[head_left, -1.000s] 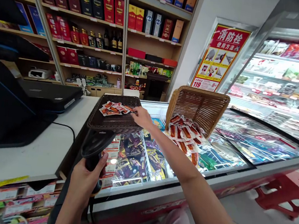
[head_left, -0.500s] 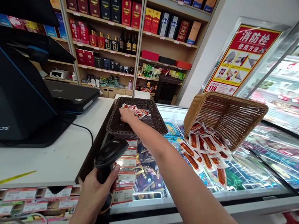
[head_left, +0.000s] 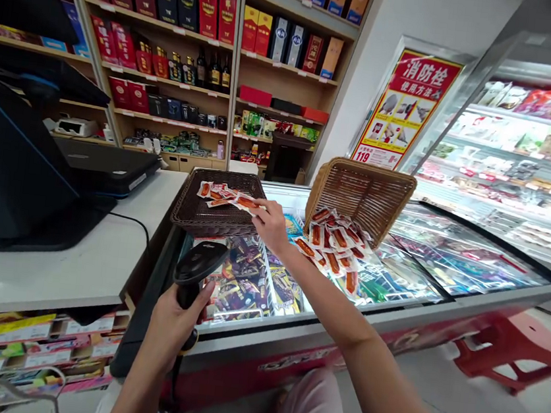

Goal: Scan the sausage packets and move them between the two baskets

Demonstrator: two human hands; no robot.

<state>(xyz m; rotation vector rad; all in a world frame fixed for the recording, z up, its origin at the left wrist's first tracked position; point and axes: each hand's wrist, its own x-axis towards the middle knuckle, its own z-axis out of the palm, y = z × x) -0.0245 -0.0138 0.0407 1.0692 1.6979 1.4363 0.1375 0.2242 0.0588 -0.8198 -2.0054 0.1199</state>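
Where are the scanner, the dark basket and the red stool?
Barcode scanner (head_left: 201,261), head view: its scanning head.
Dark brown wicker basket (head_left: 213,228), head view: front wall.
Red plastic stool (head_left: 537,334), head view: seat.

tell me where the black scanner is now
The black scanner is left of centre in the head view, gripped by the left hand, just in front of the dark basket.

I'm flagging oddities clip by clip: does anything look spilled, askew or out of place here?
Yes: the tan basket appears tipped on its side, with wrapped sausages spread from its mouth onto the freezer's glass top. It looks odd because the dark basket nearby sits upright, its packets inside.
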